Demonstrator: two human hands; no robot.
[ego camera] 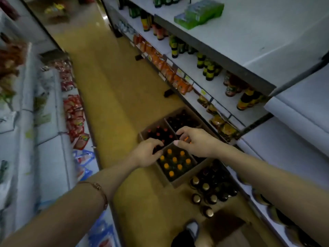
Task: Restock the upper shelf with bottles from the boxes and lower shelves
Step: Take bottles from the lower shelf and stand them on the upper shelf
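Seemingly, orange-capped bottles (175, 163) beneath both hands.

Brown cardboard box (185, 177), glossy floor (99, 72)

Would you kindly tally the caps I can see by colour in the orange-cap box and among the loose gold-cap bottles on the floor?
Orange caps in the box: 8
Gold caps on the floor: 5
Total: 13
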